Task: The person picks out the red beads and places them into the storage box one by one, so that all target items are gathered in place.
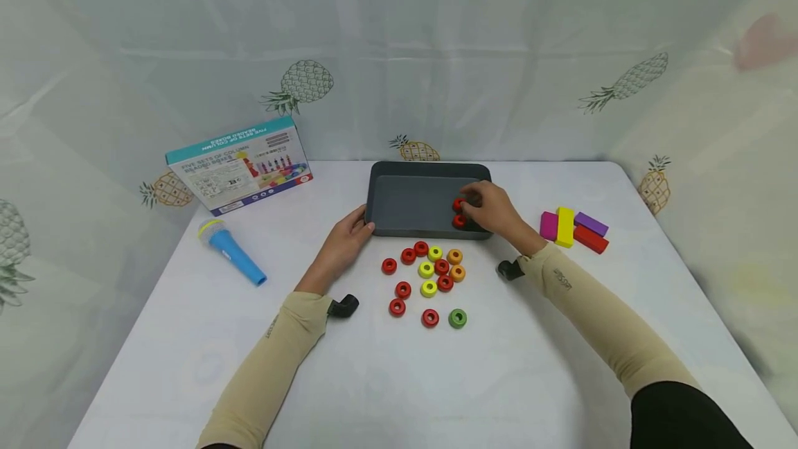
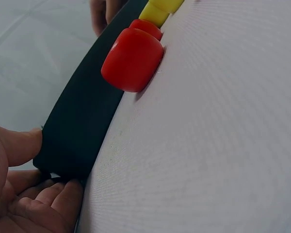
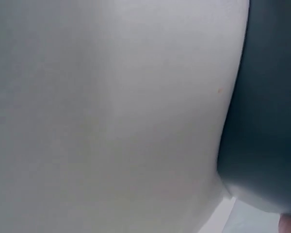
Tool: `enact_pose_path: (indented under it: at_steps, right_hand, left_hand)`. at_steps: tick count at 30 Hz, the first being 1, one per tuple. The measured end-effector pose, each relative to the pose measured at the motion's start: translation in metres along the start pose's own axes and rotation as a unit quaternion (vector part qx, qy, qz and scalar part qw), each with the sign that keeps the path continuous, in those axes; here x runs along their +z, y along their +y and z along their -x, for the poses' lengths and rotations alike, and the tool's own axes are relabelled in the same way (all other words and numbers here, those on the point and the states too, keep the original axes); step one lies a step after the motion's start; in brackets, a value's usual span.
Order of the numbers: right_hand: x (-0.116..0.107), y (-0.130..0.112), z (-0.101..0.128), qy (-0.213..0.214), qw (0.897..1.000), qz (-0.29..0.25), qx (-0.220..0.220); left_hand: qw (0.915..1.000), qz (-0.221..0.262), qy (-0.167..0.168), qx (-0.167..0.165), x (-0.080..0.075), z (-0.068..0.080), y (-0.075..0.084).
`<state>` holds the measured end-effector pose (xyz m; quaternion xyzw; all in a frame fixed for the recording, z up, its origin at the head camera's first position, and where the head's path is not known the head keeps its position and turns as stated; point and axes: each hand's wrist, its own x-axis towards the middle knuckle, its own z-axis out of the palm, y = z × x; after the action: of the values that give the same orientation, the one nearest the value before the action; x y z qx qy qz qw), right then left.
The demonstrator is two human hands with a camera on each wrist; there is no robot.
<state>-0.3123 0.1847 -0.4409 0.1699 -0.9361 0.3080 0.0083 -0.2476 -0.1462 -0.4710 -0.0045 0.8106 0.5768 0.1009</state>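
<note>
On the white cloth-covered table [image 1: 386,380] sits a dark grey rectangular plastic tray [image 1: 411,203], and both hands are at it. The left hand [image 1: 346,238] grips the tray's near left corner, thumb on the outer wall and fingers curled beneath (the left wrist view shows this plainly, with the tray's dark edge [image 2: 82,126] running between thumb and fingers). The right hand [image 1: 492,210] reaches into the tray's right end, its fingers curled around red wooden ring beads [image 1: 459,213], two of which show at the fingertips; whether they already rest on the tray floor cannot be told. Just in front of the tray lies a loose cluster of wooden ring beads [image 1: 430,276] in red, yellow, orange and one green. To the right, near the right forearm, lie pink, yellow, purple and red rectangular blocks [image 1: 572,229] side by side. At far left are a blue toy microphone [image 1: 232,253] and a printed cardboard box [image 1: 240,165].
</note>
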Motion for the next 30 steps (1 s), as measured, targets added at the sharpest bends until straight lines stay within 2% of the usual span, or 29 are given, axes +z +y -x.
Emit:
enact_pose_path:
  at_steps: [8,13,20,30]
  right_hand:
    - [-0.001,-0.007,0.009,0.020,0.999,-0.036,-0.028]
    - [0.000,-0.015,0.016,0.022,0.998,-0.025,-0.051]
    - [-0.003,-0.025,0.031,0.029,0.997,-0.021,-0.061]
    - [-0.002,-0.041,0.061,0.004,0.997,-0.032,-0.067]
  left_hand:
    - [1.0000,-0.007,0.000,0.002,-0.003,-0.001,0.000]
    - [1.0000,-0.005,0.005,0.000,-0.003,-0.001,-0.001]
    - [1.0000,-0.006,0.005,0.001,-0.001,-0.001,-0.001]
    - [1.0000,-0.007,0.000,0.005,0.001,-0.003,-0.004]
